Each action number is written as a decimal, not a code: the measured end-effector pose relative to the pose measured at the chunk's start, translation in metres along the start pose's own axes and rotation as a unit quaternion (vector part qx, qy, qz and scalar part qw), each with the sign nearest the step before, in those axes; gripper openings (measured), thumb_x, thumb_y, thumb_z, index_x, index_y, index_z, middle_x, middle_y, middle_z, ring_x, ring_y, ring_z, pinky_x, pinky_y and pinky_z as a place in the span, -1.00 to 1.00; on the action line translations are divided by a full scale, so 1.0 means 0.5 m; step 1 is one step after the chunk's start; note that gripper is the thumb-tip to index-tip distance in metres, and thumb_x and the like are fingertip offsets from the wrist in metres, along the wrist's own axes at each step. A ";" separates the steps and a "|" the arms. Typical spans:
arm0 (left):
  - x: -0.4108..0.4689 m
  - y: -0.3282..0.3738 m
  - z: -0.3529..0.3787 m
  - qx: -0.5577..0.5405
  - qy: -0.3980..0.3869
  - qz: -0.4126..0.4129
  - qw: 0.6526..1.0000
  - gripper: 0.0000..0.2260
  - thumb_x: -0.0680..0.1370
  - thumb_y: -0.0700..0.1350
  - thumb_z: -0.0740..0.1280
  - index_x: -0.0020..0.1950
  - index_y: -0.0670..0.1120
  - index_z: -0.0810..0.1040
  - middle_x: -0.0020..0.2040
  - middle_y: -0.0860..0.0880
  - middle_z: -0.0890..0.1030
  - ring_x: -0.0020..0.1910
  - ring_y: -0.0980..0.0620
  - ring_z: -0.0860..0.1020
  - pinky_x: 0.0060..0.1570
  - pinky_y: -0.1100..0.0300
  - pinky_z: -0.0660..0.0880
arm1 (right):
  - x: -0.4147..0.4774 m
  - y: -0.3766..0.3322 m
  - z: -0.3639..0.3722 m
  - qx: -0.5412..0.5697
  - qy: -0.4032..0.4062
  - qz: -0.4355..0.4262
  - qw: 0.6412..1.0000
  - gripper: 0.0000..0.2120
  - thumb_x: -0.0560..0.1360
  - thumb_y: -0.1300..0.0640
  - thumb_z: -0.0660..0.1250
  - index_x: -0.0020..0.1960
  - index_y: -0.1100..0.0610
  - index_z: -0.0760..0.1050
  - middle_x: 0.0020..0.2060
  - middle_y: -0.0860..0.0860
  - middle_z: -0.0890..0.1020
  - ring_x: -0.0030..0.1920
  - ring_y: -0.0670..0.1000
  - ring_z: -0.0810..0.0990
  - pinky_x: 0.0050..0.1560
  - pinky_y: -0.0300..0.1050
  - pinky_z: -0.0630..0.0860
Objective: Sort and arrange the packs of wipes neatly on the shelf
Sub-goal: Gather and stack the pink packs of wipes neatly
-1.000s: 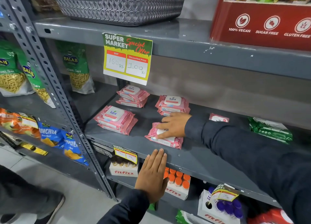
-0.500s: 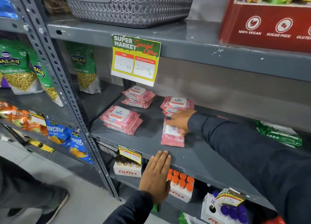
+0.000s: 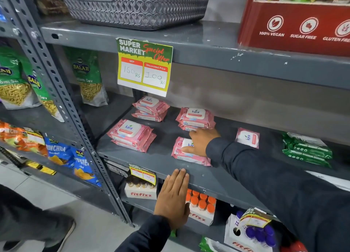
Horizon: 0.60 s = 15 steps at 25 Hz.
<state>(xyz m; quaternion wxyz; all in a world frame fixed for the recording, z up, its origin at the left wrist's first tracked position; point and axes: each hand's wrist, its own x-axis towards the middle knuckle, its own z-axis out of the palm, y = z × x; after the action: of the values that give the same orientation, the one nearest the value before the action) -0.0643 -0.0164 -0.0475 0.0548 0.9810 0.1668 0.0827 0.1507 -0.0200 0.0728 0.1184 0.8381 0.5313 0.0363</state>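
Pink Kara wipes packs lie on the grey middle shelf (image 3: 151, 162). Stacks of two sit at the back left (image 3: 151, 108), front left (image 3: 131, 135) and back middle (image 3: 196, 117). My right hand (image 3: 201, 141) presses down on another pink pack (image 3: 186, 158) in front of the back-middle stack, thumb at its near side. A single pink pack (image 3: 247, 137) lies further right, turned sideways. Two green wipes packs (image 3: 305, 149) are stacked at the far right. My left hand (image 3: 173, 197) rests flat and open against the shelf's front edge.
A price card (image 3: 144, 66) hangs from the shelf above, over the back-left stack. A grey basket (image 3: 136, 5) and a red display box (image 3: 299, 26) stand on that upper shelf. Fitfizz bottle boxes (image 3: 141, 192) fill the shelf below. Snack bags (image 3: 87, 77) occupy the left rack.
My right hand has turned the pink pack from lengthwise to crosswise, lining it up in front of the back-middle stack. My left hand has stayed on the shelf edge.
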 end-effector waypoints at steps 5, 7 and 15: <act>0.000 -0.002 -0.006 -0.010 -0.003 0.003 1.000 -0.26 0.42 0.02 0.29 0.52 -0.15 0.08 0.55 -0.11 0.12 0.52 -0.14 0.05 0.45 -0.16 0.05 | -0.015 -0.015 0.016 0.077 -0.001 0.073 0.994 -0.24 0.27 -0.55 0.11 0.13 0.06 0.44 0.09 0.04 0.56 0.05 0.13 0.57 -0.11 0.00 0.43; 0.001 -0.003 -0.005 -0.009 -0.007 0.003 1.000 -0.27 0.47 0.02 0.21 0.54 -0.11 -0.07 0.57 -0.07 -0.04 0.53 -0.10 -0.13 0.48 -0.11 -0.13 | -0.024 0.000 0.014 0.142 -0.067 0.070 0.985 -0.23 0.21 -0.50 0.26 0.19 0.04 0.40 0.14 0.03 0.49 0.10 0.11 0.53 -0.02 0.00 0.50; -0.001 -0.007 -0.010 -0.022 -0.003 0.014 1.000 -0.24 0.45 0.04 0.21 0.54 -0.09 -0.10 0.56 -0.03 -0.09 0.52 -0.09 -0.19 0.46 -0.10 -0.20 | -0.058 0.017 0.017 0.268 -0.100 -0.008 0.958 -0.54 0.25 -0.06 0.56 0.01 0.06 0.46 -0.04 0.03 0.56 -0.04 0.06 0.55 -0.02 0.00 0.55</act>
<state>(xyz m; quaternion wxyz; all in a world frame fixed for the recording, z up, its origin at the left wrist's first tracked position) -0.0669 -0.0130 -0.0429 0.0760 0.9819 0.1514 0.0843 0.1473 -0.0509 0.0683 -0.0582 0.8343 0.5133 -0.1924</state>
